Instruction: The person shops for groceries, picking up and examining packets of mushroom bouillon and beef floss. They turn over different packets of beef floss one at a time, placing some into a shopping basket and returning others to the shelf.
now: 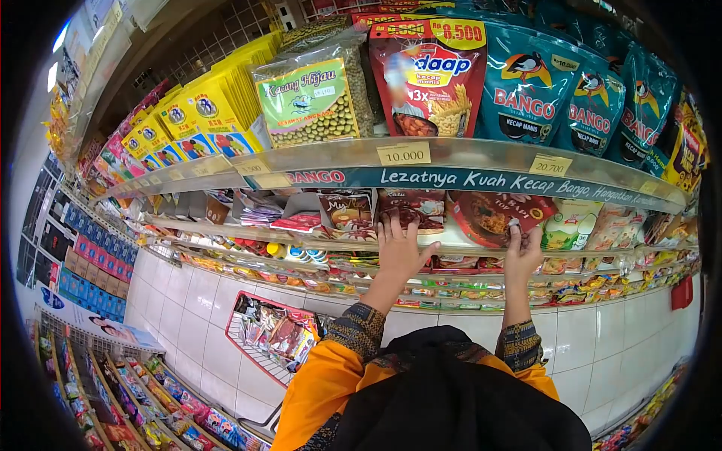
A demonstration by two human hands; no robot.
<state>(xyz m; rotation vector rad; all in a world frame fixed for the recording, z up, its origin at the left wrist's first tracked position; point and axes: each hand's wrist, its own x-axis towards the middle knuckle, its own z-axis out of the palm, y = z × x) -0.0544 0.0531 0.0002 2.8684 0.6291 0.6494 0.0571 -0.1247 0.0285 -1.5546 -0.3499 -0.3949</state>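
Note:
My right hand (522,254) grips the lower right edge of a dark red food packet (492,218) with a bowl of food printed on it, thumb pressed to its front. The packet is tilted at the front of the second shelf. My left hand (398,252) has its fingers spread, with the fingertips against a brown packet (421,207) on the same shelf. A brown drink box (347,214) stands just left of that hand. Beside the held packet, on the right, is a green and white packet (570,224).
Above, a shelf edge (481,154) with price tags juts out under Bango pouches (526,94), a red kecap pouch (426,83) and a mung bean bag (308,98). A loaded shopping basket (274,331) stands on the tiled floor behind my left arm. More shelves (150,406) line the lower left.

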